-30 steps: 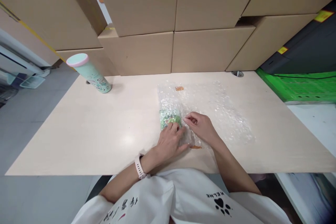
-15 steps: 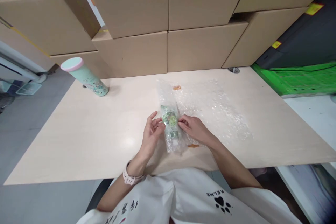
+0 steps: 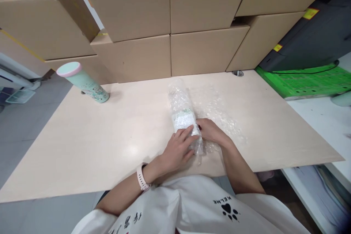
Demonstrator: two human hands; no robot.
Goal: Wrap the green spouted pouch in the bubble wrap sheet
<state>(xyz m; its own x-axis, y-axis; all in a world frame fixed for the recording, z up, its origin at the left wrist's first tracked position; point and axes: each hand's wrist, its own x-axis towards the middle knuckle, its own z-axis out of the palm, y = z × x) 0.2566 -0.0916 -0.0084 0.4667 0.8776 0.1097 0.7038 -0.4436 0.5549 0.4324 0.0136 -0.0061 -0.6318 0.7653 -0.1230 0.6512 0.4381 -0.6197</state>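
Note:
A small packet (image 3: 184, 119), white with a bit of green print, lies inside a roll of clear bubble wrap (image 3: 178, 93) in front of me. My left hand (image 3: 178, 148) rests on the lower part of the roll, its fingers stretched out and slightly apart. At the roll's right edge, my right hand (image 3: 211, 131) has its fingers curled in against the bubble wrap; the fingertips are partly hidden. A loose stretch of the same wrap spreads flat to the right, partly under my right forearm.
A mint-green tumbler (image 3: 86, 84) with a pink rim stands at the table's left. Cardboard boxes (image 3: 137, 58) are stacked along the back edge. To the right are a green crate (image 3: 307, 82) with a dark case on it and a white surface (image 3: 309, 111).
The bundle has turned over to the right, so its white side shows instead of the green print. My left hand has moved from beside it onto it. The loose wrap reaches less far right.

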